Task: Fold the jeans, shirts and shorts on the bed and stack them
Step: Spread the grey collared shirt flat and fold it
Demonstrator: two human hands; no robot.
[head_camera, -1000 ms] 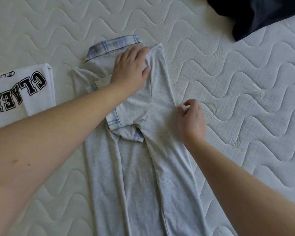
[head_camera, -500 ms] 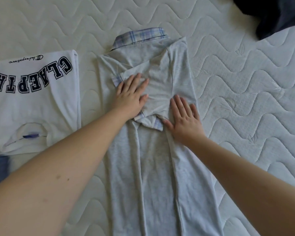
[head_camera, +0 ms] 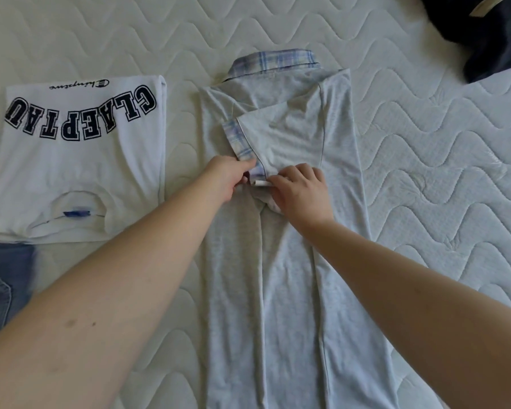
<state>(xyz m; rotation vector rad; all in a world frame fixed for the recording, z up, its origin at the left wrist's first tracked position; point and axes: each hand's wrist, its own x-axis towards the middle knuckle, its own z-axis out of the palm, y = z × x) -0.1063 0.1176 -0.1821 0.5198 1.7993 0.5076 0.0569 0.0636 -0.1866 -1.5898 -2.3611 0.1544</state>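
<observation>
A light grey polo shirt [head_camera: 281, 261] with a plaid collar lies face down along the middle of the bed, both sides folded inward into a long narrow strip. Its two plaid-cuffed sleeves overlap at the centre. My left hand [head_camera: 229, 178] pinches the plaid cuff of the upper sleeve at its lower corner. My right hand [head_camera: 300, 190] has its fingers curled on the sleeve's edge right beside it, where a small white tag shows. A folded white T-shirt [head_camera: 80, 160] with dark block letters lies to the left. Blue jeans [head_camera: 3, 284] show at the left edge.
A dark navy garment [head_camera: 490, 36] is bunched at the far right corner. The white quilted mattress [head_camera: 425, 149] spreads to the right of the polo shirt and beyond its collar.
Both hands lay flat on the folded sleeves half a second ago; they have now drawn together and pinch the sleeve cuff at the centre. The view has shifted right, showing more of the white T-shirt and the jeans.
</observation>
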